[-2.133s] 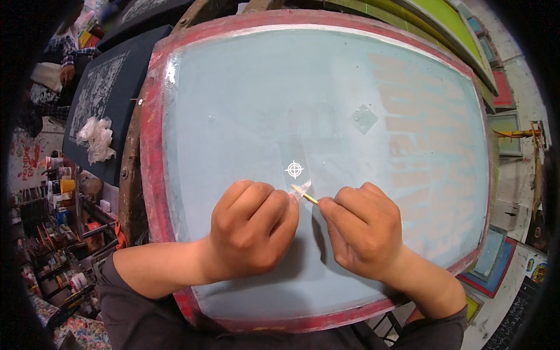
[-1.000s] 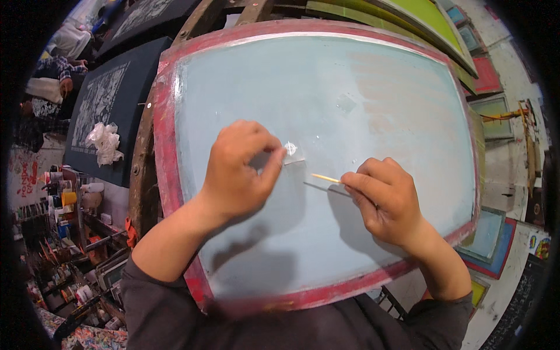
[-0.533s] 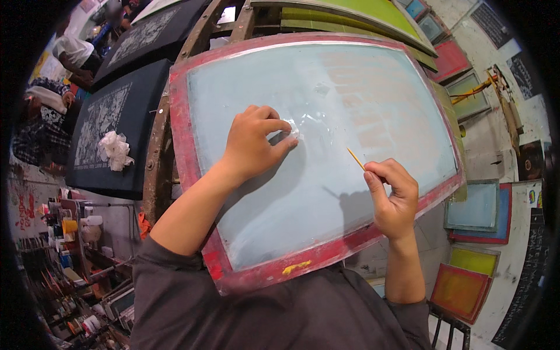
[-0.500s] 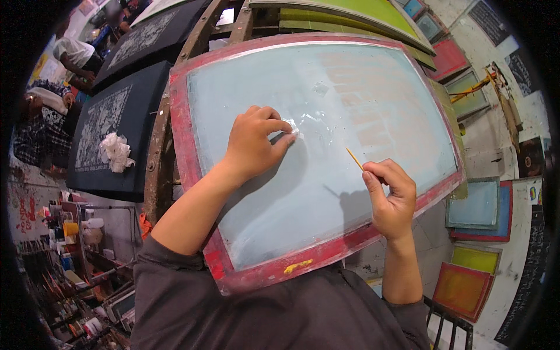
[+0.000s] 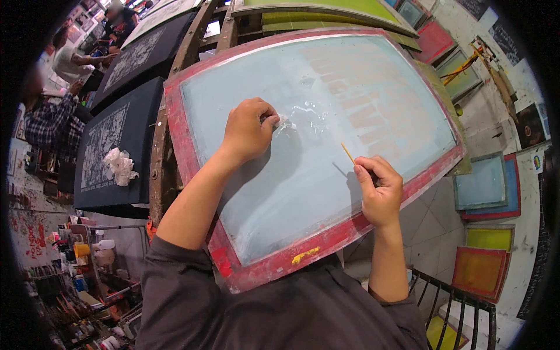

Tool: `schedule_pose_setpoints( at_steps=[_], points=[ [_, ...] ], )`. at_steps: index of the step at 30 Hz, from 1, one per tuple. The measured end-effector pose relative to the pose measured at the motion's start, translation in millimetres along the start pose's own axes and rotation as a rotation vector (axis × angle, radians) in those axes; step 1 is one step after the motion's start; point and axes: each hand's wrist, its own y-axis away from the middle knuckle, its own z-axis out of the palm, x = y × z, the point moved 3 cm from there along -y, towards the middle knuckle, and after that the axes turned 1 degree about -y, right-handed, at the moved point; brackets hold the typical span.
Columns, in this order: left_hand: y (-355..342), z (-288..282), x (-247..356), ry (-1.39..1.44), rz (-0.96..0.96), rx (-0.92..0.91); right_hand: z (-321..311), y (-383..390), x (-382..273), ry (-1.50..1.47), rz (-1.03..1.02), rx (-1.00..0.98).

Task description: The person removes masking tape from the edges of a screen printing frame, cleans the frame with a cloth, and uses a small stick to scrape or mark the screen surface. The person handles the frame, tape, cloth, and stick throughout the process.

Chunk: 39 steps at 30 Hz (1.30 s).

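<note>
Leaning far left: dark printed panels, white rag. Left hand curled, pressing red-framed screen; right hand pinching thin stick.

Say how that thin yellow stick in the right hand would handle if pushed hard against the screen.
The stick looks slender, so probably light and apt to bend or snap. The right hand pinches only its lower end, so it may slip. The screen mesh likely gives slightly.

Your light is bright, even, from overhead. Soft shadows fall beneath your hands on the pale blue mesh screen in its red frame; faint sheen upper right. Centre sharp. Fisheye bends edges, black vignette at corners, left clutter dim.
</note>
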Motion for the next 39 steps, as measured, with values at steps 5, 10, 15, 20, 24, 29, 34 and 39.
schedule_pose_setpoints(
  at_steps=[5, 10, 15, 20, 24, 29, 34, 39],
  points=[
    [2, 2, -2, 0.024, -0.007, 0.044, 0, 1, 7, 0.028, -0.04, -0.017],
    [1, 0, -6, 0.039, 0.068, 0.082, 0, -1, 3, 0.009, -0.01, -0.037],
    [7, -1, 1, 0.006, 0.161, 0.107, -2, 1, 6, -0.01, 0.032, -0.021],
    [16, -2, 15, -0.086, 0.22, 0.161, -2, -1, 8, -0.039, 0.047, 0.008],
    [16, 1, 8, -0.074, 0.228, 0.187, -1, 2, 9, -0.058, 0.064, 0.007],
    [12, 1, 5, -0.023, 0.19, 0.161, -1, 0, 12, -0.077, 0.02, 0.009],
    [7, 5, -8, 0.131, -0.011, 0.088, 2, 0, 8, -0.015, -0.023, -0.017],
    [3, 4, -14, 0.221, -0.104, 0.048, 5, 0, 0, 0.074, -0.059, -0.057]
  ],
)
